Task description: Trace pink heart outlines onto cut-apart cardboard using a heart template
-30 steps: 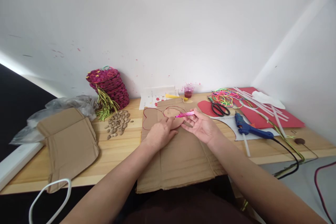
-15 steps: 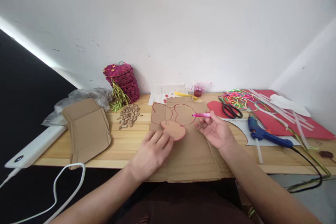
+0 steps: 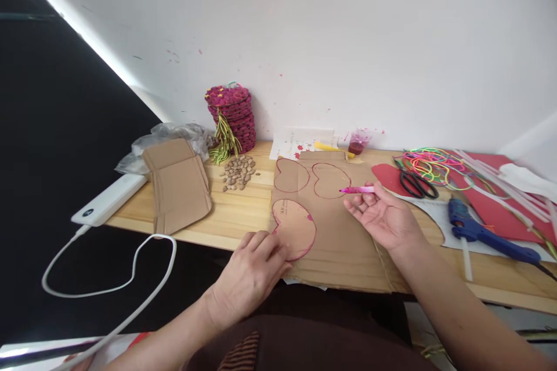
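1. Reaching palm-down, the left hand (image 3: pixel 251 269) is closed on a heart cutout (image 3: pixel 298 232) over the cardboard (image 3: pixel 343 255), near left.
2. A marker (image 3: pixel 359 190) is held by the palm-up right hand (image 3: pixel 387 221).
3. Scissors (image 3: pixel 418 185) and glue gun (image 3: pixel 477 234) are set rightward.

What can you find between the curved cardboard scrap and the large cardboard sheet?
In the head view, a pile of small tan pieces, perhaps seeds, lies on the tabletop between the cardboard scrap and the large cardboard sheet.
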A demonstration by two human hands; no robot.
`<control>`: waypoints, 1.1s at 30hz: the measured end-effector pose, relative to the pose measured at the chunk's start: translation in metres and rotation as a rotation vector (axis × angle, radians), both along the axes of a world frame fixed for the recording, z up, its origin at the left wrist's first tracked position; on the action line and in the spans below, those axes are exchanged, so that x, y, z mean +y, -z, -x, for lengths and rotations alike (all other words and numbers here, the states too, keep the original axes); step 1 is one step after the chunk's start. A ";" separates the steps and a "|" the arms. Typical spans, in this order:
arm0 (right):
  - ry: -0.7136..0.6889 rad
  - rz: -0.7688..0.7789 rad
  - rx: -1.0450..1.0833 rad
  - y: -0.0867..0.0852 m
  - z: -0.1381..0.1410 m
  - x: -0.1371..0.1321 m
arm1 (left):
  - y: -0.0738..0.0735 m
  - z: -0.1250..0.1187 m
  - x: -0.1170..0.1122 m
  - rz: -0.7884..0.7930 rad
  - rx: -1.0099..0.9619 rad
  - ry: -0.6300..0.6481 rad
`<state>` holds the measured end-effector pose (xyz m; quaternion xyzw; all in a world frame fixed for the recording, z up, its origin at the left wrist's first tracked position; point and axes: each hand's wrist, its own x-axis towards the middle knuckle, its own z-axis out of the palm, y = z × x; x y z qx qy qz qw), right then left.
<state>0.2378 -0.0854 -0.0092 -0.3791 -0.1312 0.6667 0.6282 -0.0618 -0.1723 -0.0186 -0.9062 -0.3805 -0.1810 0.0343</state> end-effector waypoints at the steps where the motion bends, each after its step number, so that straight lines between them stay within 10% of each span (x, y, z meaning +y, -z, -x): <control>1: -0.023 0.010 0.000 -0.001 0.004 -0.004 | 0.000 0.001 0.000 0.031 -0.044 -0.020; 20: -0.376 -0.061 -0.006 0.016 0.026 -0.001 | 0.028 0.008 0.006 0.136 -0.230 -0.100; 33: -0.350 -0.048 -0.080 0.014 0.033 -0.003 | 0.015 0.018 0.020 0.355 -0.354 -0.156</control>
